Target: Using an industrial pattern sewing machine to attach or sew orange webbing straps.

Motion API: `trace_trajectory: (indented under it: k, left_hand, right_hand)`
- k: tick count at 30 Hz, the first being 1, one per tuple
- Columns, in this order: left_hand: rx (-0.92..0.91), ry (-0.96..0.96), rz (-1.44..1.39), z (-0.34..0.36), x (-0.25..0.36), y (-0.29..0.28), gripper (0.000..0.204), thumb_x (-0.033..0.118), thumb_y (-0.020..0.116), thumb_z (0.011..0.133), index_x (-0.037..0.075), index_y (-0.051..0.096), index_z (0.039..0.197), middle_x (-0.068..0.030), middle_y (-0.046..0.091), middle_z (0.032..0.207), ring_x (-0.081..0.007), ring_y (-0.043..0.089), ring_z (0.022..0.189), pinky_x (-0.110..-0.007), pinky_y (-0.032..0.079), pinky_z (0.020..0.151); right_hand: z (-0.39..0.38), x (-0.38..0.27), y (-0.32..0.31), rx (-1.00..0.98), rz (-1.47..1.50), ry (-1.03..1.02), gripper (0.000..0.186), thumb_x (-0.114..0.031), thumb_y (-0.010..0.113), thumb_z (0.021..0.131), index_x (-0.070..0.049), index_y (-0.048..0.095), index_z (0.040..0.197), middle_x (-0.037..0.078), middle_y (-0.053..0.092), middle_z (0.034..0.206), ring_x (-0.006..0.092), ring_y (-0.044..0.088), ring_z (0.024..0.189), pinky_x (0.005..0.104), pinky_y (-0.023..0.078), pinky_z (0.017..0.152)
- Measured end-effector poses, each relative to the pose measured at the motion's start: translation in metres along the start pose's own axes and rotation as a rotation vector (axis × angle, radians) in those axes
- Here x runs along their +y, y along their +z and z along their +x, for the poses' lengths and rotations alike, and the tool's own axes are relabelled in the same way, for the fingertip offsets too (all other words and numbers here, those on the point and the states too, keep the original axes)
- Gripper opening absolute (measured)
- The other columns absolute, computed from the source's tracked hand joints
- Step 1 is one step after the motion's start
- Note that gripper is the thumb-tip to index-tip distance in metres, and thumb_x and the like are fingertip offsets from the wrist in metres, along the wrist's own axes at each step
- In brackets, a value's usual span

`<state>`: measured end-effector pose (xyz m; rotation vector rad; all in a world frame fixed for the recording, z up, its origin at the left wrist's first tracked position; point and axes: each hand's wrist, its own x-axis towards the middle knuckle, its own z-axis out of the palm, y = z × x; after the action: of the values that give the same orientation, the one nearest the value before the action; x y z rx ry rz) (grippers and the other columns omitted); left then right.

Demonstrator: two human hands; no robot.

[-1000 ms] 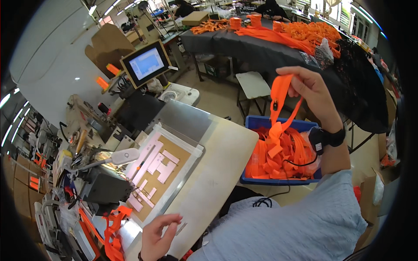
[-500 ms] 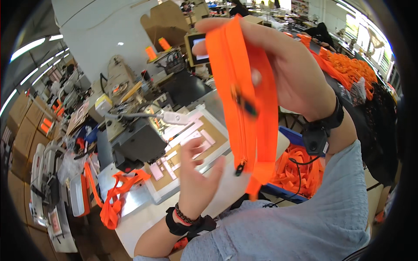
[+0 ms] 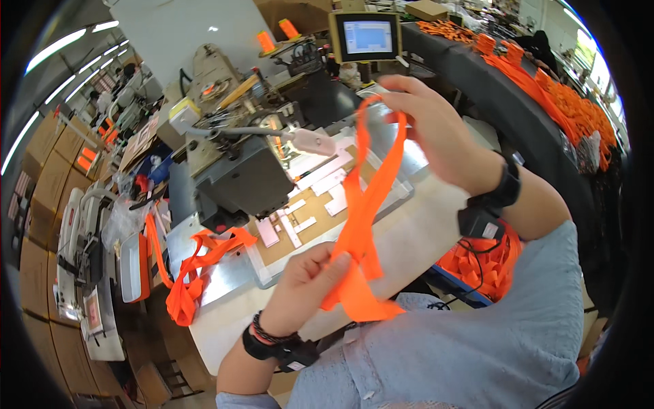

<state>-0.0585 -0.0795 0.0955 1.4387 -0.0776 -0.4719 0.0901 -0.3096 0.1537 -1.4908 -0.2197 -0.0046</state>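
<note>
An orange zipper tape [image 3: 366, 218] hangs folded in a loop in front of me, its loose ends crossing low down. My right hand [image 3: 436, 129] holds the top of the loop between thumb and fingers. Lower down, my left hand [image 3: 306, 283] is closed on the tape near its ends, thumb on top. Behind the tape lies a brown sewing template [image 3: 276, 253] with pale pink strips, in a light frame on the machine table. The zipper's pulls cannot be made out now.
A dark sewing machine head [image 3: 242, 180] overhangs the template. Orange straps [image 3: 197, 273] lie at the table's left. A blue bin [image 3: 453, 286] holds orange strips at my right. Beyond stand a lit screen [image 3: 368, 37] and a dark-covered table [image 3: 463, 75] with orange pieces.
My right hand has lowered, and the zipper tape has gone from spread flat to a narrow loop. My left hand, empty before, has taken hold of its lower part. The view has shifted.
</note>
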Motion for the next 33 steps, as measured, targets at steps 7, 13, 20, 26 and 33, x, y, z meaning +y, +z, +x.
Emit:
trace_trajectory:
  k: [7,13,20,26,33]
  left_hand:
    - [-0.181,-0.023,0.211,0.013,0.022,-0.018,0.04,0.035,0.046,0.109,0.0,0.064,0.117,0.0032,0.062,0.093,-0.0043,0.054,0.082,-0.021,0.044,0.072]
    - [-0.156,0.122,0.074,-0.016,0.042,-0.031,0.046,0.034,0.037,0.111,-0.004,0.056,0.13,-0.0051,0.063,0.115,-0.0125,0.056,0.107,-0.027,0.045,0.096]
    - [0.357,0.119,-0.416,-0.035,-0.004,-0.053,0.042,0.018,0.043,0.107,0.001,0.042,0.146,-0.0093,0.052,0.136,-0.0196,0.051,0.126,-0.037,0.044,0.106]
    - [0.16,-0.142,-0.508,-0.029,-0.024,-0.059,0.028,0.013,0.055,0.104,0.004,0.052,0.131,-0.0045,0.062,0.12,-0.0124,0.063,0.104,-0.029,0.052,0.09]
    - [-0.005,-0.077,-0.046,-0.012,-0.042,-0.052,0.016,0.004,0.056,0.102,0.002,0.059,0.117,-0.002,0.064,0.109,-0.0093,0.062,0.099,-0.026,0.051,0.088]
  right_hand:
    - [-0.029,0.036,0.005,-0.914,-0.618,-0.334,0.084,-0.047,0.074,0.09,0.001,0.039,0.148,0.018,0.047,0.145,0.0303,0.046,0.136,0.0418,0.034,0.114]
    - [-0.023,0.069,0.052,-1.471,0.096,0.203,0.067,-0.041,0.073,0.093,0.002,0.05,0.14,0.012,0.062,0.119,0.0215,0.059,0.115,0.0359,0.047,0.099]
    - [-0.02,0.063,0.068,-1.177,-0.353,0.131,0.046,-0.029,0.075,0.093,-0.002,0.06,0.126,0.011,0.069,0.101,0.0221,0.066,0.094,0.0355,0.052,0.085]
    - [-0.037,0.076,0.062,-1.038,-0.674,-0.516,0.052,-0.003,0.074,0.078,-0.006,0.059,0.127,0.011,0.064,0.107,0.0302,0.067,0.098,0.0382,0.054,0.082]
    - [-0.017,0.057,0.038,-1.362,-0.729,-0.352,0.066,-0.009,0.077,0.081,-0.005,0.051,0.142,0.012,0.063,0.128,0.0309,0.066,0.109,0.0396,0.051,0.095]
